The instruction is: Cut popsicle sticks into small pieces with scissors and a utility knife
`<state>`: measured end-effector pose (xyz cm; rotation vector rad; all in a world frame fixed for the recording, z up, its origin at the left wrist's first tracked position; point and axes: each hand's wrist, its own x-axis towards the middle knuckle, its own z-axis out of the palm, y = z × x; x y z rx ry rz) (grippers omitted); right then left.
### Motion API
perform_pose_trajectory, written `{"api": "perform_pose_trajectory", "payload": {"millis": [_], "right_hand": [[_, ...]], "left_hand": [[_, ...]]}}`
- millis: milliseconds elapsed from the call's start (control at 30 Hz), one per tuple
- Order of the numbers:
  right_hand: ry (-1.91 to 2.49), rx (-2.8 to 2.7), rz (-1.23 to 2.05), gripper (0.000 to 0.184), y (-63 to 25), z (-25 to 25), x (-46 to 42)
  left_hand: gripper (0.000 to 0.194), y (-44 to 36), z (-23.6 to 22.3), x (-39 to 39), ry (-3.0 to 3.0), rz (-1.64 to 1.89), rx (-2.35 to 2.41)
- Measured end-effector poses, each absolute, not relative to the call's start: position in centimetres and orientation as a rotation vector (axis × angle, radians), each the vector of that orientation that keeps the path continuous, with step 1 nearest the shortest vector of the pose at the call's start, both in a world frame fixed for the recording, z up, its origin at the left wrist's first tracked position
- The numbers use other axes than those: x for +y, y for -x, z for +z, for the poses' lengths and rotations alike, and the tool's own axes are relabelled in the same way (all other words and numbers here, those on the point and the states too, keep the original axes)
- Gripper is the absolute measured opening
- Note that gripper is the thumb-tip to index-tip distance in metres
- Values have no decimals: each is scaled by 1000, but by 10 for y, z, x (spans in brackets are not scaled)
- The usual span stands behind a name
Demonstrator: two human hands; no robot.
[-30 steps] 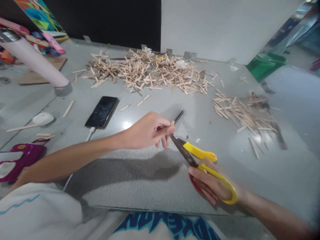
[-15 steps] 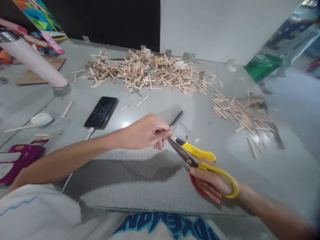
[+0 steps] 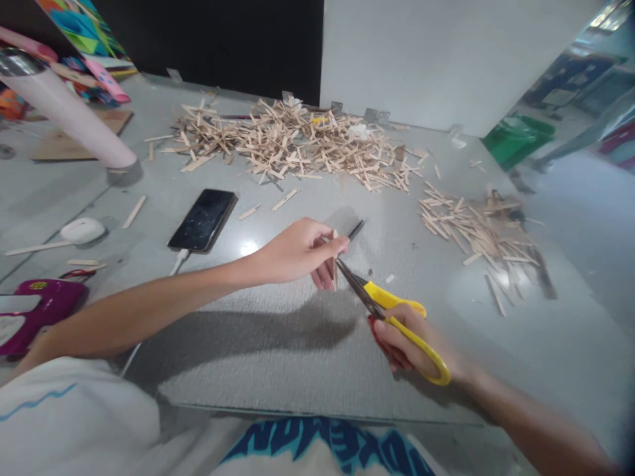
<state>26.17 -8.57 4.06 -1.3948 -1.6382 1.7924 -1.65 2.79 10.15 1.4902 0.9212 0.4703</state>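
My left hand (image 3: 310, 254) is closed, pinching a small wooden stick (image 3: 335, 271) upright between thumb and fingers. My right hand (image 3: 409, 334) grips the scissors (image 3: 421, 347), which have one yellow and one red handle. The dark blades look nearly closed, their tips right beside the stick; whether they touch it I cannot tell. Beneath the scissors lies a yellow-handled cutter (image 3: 397, 299), partly covered by my right hand. A dark pen-like rod (image 3: 356, 229) sticks out beyond my left fingers, apparently on the table.
A large heap of wooden stick pieces (image 3: 297, 142) lies at the back, and a smaller pile (image 3: 466, 221) on the right. A phone (image 3: 203, 221) with a white cable, a pink bottle (image 3: 74, 112), a white earbud-like case (image 3: 83, 231) and a purple device (image 3: 44, 314) are on the left.
The wooden stick in my left hand now stands upright and shows more plainly. My right hand has shifted slightly left with the scissors, whose blades and handles have closed further.
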Motion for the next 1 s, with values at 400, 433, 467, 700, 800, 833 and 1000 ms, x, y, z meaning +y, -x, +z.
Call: {"api": "perform_pose_trajectory", "payload": {"millis": [400,433,467,700,800,833,1000], "right_hand": [[1388,-1622,1771,69,-255,40,-90],[1397,-1614,1764,69,-253,42,-90],[1408,-1603,1757,69,-251,43,-91],[1446,-1511,1862,78,-245,45,-93],[1448,-1503,1840,78,-243,47,-93],[1448,-1521,1818,77,-243,47,-93],[1476,-1572,1754,77,-244,44,-94]], "left_hand": [[29,12,96,22,-1548,555,940],[30,12,96,21,-1546,562,939],[30,11,96,20,-1543,569,941],[30,10,90,15,-1553,634,960],[31,8,87,13,-1588,685,963],[31,8,86,12,-1599,701,963],[32,7,86,9,-1622,725,984]]}}
